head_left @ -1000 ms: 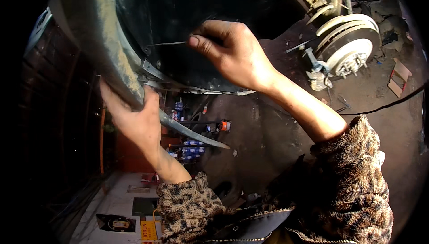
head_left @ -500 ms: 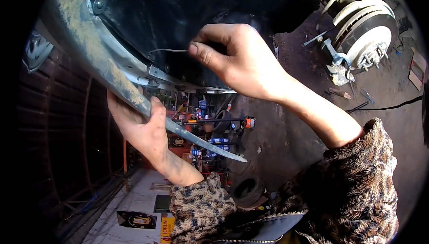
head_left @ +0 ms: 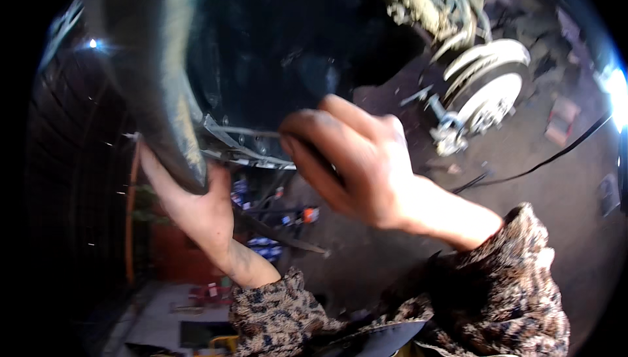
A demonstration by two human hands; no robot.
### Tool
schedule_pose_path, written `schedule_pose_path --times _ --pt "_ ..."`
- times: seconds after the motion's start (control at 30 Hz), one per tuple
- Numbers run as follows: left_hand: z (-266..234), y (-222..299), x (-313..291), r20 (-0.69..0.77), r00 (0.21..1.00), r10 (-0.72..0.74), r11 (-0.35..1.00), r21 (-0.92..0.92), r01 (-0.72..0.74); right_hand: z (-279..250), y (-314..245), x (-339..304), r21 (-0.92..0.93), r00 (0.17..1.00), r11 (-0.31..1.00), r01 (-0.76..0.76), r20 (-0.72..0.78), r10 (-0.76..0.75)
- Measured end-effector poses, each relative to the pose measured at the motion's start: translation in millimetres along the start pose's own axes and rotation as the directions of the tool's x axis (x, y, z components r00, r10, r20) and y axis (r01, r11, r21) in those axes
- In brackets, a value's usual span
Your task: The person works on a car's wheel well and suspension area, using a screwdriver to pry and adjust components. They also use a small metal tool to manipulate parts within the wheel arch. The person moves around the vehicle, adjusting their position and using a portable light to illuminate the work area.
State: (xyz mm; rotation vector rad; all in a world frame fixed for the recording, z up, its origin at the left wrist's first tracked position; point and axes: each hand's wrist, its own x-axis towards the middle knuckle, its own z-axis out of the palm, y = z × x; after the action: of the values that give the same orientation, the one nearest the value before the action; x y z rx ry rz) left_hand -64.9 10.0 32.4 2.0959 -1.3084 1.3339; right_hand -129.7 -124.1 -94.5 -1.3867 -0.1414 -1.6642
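Observation:
My left hand (head_left: 199, 216) is wrapped round the lower part of a dirty, curved wheel-arch trim (head_left: 183, 118), thumb on the near side and fingers behind. Beside the trim, a black wheel-arch liner (head_left: 268, 49) fills the upper middle. My right hand (head_left: 360, 170) is closed just below the liner, its fingers curled into a pinch and smeared by motion. From those fingers a thin grey wire (head_left: 255, 132) runs left toward the liner's lower edge. The wire's end inside the grip is hidden.
At the upper right hangs a bare brake disc (head_left: 492, 95) with its hub, below a muddy suspension strut (head_left: 418, 3). A black cable (head_left: 566, 152) crosses the floor on the right. Blurred tools and containers lie beyond my left hand.
The view has shifted, and the trim and brake disc sit differently in it. My right hand appears lower and larger, still pinching the wire. My left hand keeps hold of the trim.

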Motion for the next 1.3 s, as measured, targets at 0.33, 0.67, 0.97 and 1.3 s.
schedule_pose_path --times 0.33,0.67,0.97,1.3 --pt "-19 -7 12 -0.146 0.987 -0.059 0.998 -0.036 0.055 16 -108 115 -0.412 0.784 0.674 0.613 0.422 -0.455" --pt "-13 8 7 -0.19 0.969 -0.158 0.958 -0.266 0.104 62 -161 181 -0.478 0.51 0.202 0.855 0.845 -0.158" --pt "-7 0 -13 -0.218 0.962 -0.167 0.816 -0.579 0.01 100 -170 151 -0.595 0.584 0.045 0.803 0.799 0.147" --pt "6 8 -12 -0.481 0.821 -0.307 0.746 -0.657 -0.106 128 -176 143 -0.635 0.629 -0.096 0.767 0.715 0.305"
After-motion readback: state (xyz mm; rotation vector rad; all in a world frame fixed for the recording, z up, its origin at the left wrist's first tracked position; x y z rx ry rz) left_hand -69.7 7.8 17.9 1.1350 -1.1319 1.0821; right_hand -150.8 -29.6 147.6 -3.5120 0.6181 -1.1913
